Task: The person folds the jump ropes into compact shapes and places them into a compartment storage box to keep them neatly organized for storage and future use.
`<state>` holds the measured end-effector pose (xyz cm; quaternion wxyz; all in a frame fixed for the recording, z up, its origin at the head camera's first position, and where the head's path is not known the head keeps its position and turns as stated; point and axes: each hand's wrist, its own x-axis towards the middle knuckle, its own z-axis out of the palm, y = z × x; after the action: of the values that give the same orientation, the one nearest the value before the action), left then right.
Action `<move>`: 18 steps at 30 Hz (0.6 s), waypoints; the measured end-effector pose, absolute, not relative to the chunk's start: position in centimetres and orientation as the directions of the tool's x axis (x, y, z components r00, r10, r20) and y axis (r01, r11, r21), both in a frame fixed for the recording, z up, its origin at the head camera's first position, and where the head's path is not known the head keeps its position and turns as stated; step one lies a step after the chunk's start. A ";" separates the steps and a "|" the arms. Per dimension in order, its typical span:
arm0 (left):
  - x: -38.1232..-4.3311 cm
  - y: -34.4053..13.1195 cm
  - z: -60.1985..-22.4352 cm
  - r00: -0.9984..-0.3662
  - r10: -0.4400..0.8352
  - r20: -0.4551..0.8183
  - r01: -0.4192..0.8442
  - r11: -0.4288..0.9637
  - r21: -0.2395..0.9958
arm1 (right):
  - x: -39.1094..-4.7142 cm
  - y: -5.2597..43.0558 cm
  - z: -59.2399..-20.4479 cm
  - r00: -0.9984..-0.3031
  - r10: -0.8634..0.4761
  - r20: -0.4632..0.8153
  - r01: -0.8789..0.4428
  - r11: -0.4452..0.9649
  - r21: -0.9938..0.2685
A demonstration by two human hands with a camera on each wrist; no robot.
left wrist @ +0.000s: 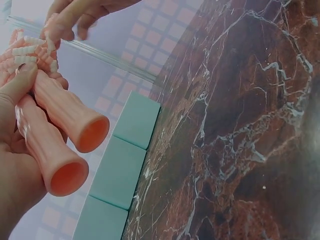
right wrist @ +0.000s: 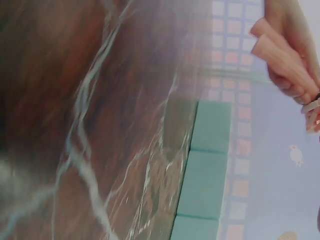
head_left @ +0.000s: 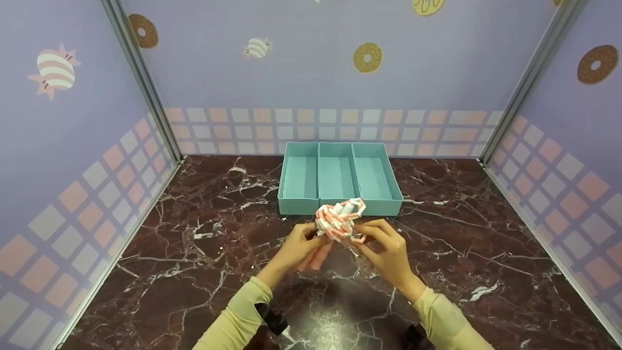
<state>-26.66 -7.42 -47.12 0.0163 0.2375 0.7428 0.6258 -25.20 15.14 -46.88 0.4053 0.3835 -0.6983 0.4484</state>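
A beaded jump rope (head_left: 335, 223) with pink and white segments is bunched up in front of the box in the head view. My left hand (head_left: 302, 245) grips it, with the thumb across the two pink handles (left wrist: 70, 112), whose hollow flared ends point out of the palm in the left wrist view. Beside the bundle, my right hand (head_left: 386, 248) pinches a small beaded loop at its right side with thumb and fingers. White parts poke up between the coils. In the right wrist view, the left hand and handles (right wrist: 282, 60) appear at the upper right.
Behind the hands stands a teal box (head_left: 299, 206) with three compartments, set near the back wall. Purple panels with checks and sweets (head_left: 311, 82) enclose the dark marbled tabletop (head_left: 204, 253) at the back and both sides.
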 end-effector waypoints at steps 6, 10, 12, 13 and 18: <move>-26.2 -6.8 -47.0 -0.896 0.378 0.234 0.276 0.058 0.960 | -24.7 14.3 -47.5 -0.545 -0.050 0.837 -0.836 0.114 -0.537; -26.1 -6.2 -46.6 -0.896 0.382 0.228 0.251 0.010 0.968 | -24.0 13.8 -47.3 -0.679 0.022 0.733 -0.733 -0.078 -0.676; -26.1 -5.9 -46.4 -0.895 0.382 0.231 0.235 -0.039 0.971 | -23.8 13.5 -47.1 -0.729 0.051 0.683 -0.681 -0.147 -0.717; -26.0 -5.7 -46.4 -0.896 0.379 0.233 0.226 -0.063 0.972 | -23.7 13.3 -46.9 -0.745 0.061 0.664 -0.664 -0.163 -0.730; -25.9 -4.9 -46.3 -0.900 0.370 0.231 0.192 -0.142 0.971 | -23.6 12.7 -46.1 -0.778 0.095 0.621 -0.628 -0.088 -0.773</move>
<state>-25.93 -4.86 -46.29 0.0617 0.2154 0.6522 0.7241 -23.55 12.68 -46.13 0.2560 0.2131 -0.6249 0.7061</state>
